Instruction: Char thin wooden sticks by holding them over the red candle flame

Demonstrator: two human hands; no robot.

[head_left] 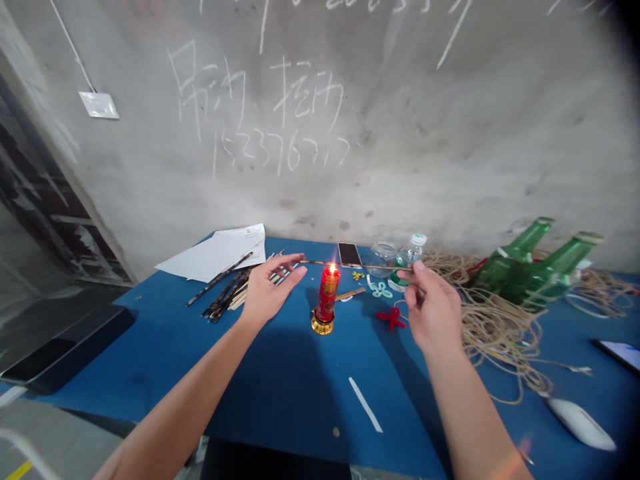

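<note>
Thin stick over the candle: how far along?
Done, it seems: a pile of dark-mottled thin sticks lies on the blue table, apparently scorched. In hand: the left hand and right hand hold one thin wooden stick across the flame of a lit red candle. Left: the pale sticks beside the dark pile look unmarked, though their number is hard to tell.

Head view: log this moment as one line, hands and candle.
left hand: fingertips at end of thin brown stick | right hand: pinches stick | lit red candle: flame just under stick
</note>
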